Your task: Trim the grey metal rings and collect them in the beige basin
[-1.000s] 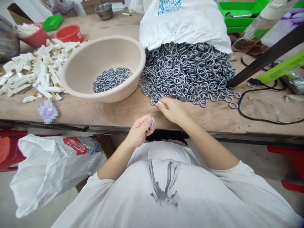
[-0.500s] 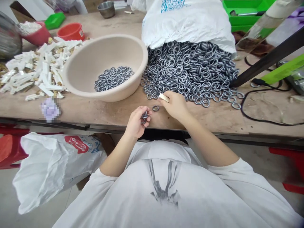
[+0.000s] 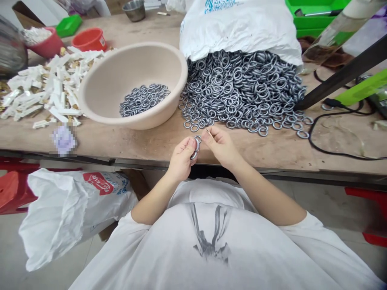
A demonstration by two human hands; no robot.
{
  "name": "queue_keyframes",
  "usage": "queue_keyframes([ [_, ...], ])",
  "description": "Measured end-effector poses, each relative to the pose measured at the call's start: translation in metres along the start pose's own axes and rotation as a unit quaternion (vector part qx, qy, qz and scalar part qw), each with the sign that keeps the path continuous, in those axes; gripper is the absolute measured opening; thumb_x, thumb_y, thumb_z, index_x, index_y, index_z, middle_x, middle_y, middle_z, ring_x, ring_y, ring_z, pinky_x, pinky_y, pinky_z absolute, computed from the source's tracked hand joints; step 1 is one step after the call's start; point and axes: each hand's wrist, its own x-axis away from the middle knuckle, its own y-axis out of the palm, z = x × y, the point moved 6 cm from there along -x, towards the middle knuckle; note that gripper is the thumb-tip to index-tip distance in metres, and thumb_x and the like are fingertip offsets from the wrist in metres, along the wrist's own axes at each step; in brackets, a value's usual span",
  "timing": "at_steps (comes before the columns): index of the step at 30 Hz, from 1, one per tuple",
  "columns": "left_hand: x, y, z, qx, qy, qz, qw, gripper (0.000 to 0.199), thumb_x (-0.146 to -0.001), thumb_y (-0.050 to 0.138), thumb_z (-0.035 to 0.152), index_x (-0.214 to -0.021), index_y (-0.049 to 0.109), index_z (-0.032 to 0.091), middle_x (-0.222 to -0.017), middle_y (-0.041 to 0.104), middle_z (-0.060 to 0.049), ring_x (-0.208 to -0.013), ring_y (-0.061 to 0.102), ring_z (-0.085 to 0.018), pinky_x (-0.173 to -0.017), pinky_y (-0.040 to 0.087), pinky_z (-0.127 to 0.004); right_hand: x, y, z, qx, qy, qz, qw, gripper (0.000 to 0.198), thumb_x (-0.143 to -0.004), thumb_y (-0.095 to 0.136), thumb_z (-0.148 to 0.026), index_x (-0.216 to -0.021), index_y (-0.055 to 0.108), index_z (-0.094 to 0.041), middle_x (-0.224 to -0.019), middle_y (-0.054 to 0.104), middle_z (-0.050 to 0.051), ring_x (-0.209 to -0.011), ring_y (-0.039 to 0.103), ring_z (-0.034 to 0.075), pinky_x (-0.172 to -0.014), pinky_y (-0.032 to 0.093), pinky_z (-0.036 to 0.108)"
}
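My left hand is closed around a few grey metal rings, which stick out past its thumb. One more ring lies at the thumb tip, and I cannot tell whether it is held or rests on the table. Close by on the right, my right hand pinches a small cream-white strip, seen nearly edge-on. Just beyond both hands spreads a big heap of the same rings, spilling from a white sack. A beige basin to the left holds a smaller batch of rings.
White strips are piled left of the basin, near a red tub and a green tray. At right are a dark slanted post and a black cable. A white bag stands below the table edge.
My left hand has moved right and turned, its rings now facing my right hand. My right hand has drawn slightly nearer to me, and its strip has turned from flat to edge-on.
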Motion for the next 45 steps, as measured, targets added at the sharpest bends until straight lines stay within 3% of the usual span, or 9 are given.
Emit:
queue_keyframes([
  [7, 0.002, 0.002, 0.0, 0.053, -0.049, 0.008, 0.997, 0.046, -0.072, 0.082, 0.051, -0.074, 0.047, 0.019, -0.05, 0.036, 0.009, -0.04, 0.024, -0.003, -0.038, 0.018, -0.017, 0.023, 0.002, -0.025, 0.278, -0.13, -0.047, 0.951, 0.05, -0.099, 0.042, -0.06, -0.069, 0.048, -0.02, -0.064, 0.046, -0.002, -0.059, 0.042, 0.012, -0.059, 0.026, 0.029],
  [16, 0.018, 0.014, 0.003, 0.018, -0.049, -0.12, 0.991, 0.047, -0.076, 0.078, 0.053, -0.066, 0.05, 0.017, -0.048, 0.042, 0.006, -0.039, 0.031, -0.004, -0.038, 0.023, -0.017, -0.006, -0.015, 0.013, 0.293, -0.023, -0.034, 0.955, 0.054, -0.1, 0.04, -0.057, -0.066, 0.057, -0.018, -0.059, 0.052, -0.001, -0.059, 0.046, 0.013, -0.059, 0.028, 0.027],
  [20, 0.015, -0.005, 0.019, 0.044, -0.034, -0.049, 0.997, 0.041, -0.08, 0.077, 0.047, -0.068, 0.053, 0.016, -0.049, 0.038, 0.007, -0.039, 0.029, -0.003, -0.038, 0.026, -0.016, -0.019, -0.011, 0.02, 0.434, -0.017, -0.035, 0.9, 0.033, -0.095, 0.058, -0.047, -0.1, 0.07, -0.017, -0.094, 0.071, 0.008, -0.088, 0.062, 0.022, -0.07, 0.036, 0.03],
  [25, 0.006, -0.035, 0.025, 0.058, -0.028, 0.034, 0.997, 0.021, -0.081, 0.073, 0.032, -0.093, 0.066, 0.017, -0.054, 0.045, 0.007, -0.041, 0.036, -0.004, -0.039, 0.03, -0.014, -0.024, 0.004, 0.023, 0.545, 0.021, -0.089, 0.833, 0.028, -0.096, 0.057, -0.035, -0.113, 0.069, -0.016, -0.117, 0.067, 0.016, -0.098, 0.064, 0.029, -0.075, 0.041, 0.035],
  [28, 0.003, -0.041, 0.02, 0.071, -0.058, 0.072, 0.993, 0.012, -0.079, 0.065, 0.028, -0.083, 0.063, 0.017, -0.061, 0.053, 0.003, -0.047, 0.05, -0.009, -0.037, 0.034, -0.017, -0.028, -0.004, 0.023, 0.479, 0.032, -0.057, 0.876, 0.02, -0.097, 0.054, -0.028, -0.099, 0.068, -0.013, -0.107, 0.068, 0.015, -0.095, 0.063, 0.027, -0.078, 0.042, 0.036],
  [31, 0.002, -0.031, 0.005, 0.085, -0.103, 0.091, 0.987, 0.022, -0.083, 0.058, 0.037, -0.076, 0.059, 0.016, -0.068, 0.057, 0.0, -0.052, 0.056, -0.011, -0.035, 0.033, -0.018, -0.022, -0.006, 0.02, 0.249, 0.029, -0.027, 0.968, 0.023, -0.099, 0.051, -0.033, -0.084, 0.059, -0.017, -0.086, 0.066, 0.006, -0.083, 0.06, 0.02, -0.076, 0.044, 0.032],
  [33, 0.002, -0.018, -0.008, 0.08, -0.121, 0.093, 0.985, 0.031, -0.086, 0.059, 0.046, -0.08, 0.06, 0.016, -0.07, 0.058, 0.0, -0.051, 0.054, -0.009, -0.034, 0.03, -0.017, -0.011, 0.0, 0.016, 0.071, 0.024, -0.009, 0.997, 0.032, -0.099, 0.05, -0.047, -0.081, 0.054, -0.021, -0.076, 0.059, 0.001, -0.071, 0.057, 0.016, -0.069, 0.046, 0.029],
  [39, 0.004, 0.005, -0.023, 0.063, -0.021, 0.094, 0.993, 0.049, -0.073, 0.076, 0.062, -0.077, 0.054, 0.018, -0.059, 0.044, 0.006, -0.045, 0.038, -0.005, -0.036, 0.026, -0.014, 0.024, 0.022, 0.021, -0.126, 0.073, 0.094, 0.985, 0.043, -0.086, 0.062, -0.065, -0.083, 0.048, -0.024, -0.067, 0.047, -0.006, -0.052, 0.047, 0.01, -0.045, 0.043, 0.023],
  [45, 0.006, -0.002, -0.01, 0.069, 0.002, 0.094, 0.993, 0.043, -0.07, 0.082, 0.053, -0.078, 0.06, 0.017, -0.059, 0.048, 0.006, -0.045, 0.037, -0.004, -0.035, 0.025, -0.016, 0.02, 0.024, 0.011, -0.174, 0.07, 0.009, 0.982, 0.037, -0.077, 0.077, -0.043, -0.1, 0.054, -0.025, -0.082, 0.06, -0.004, -0.065, 0.057, 0.011, -0.055, 0.053, 0.023],
])
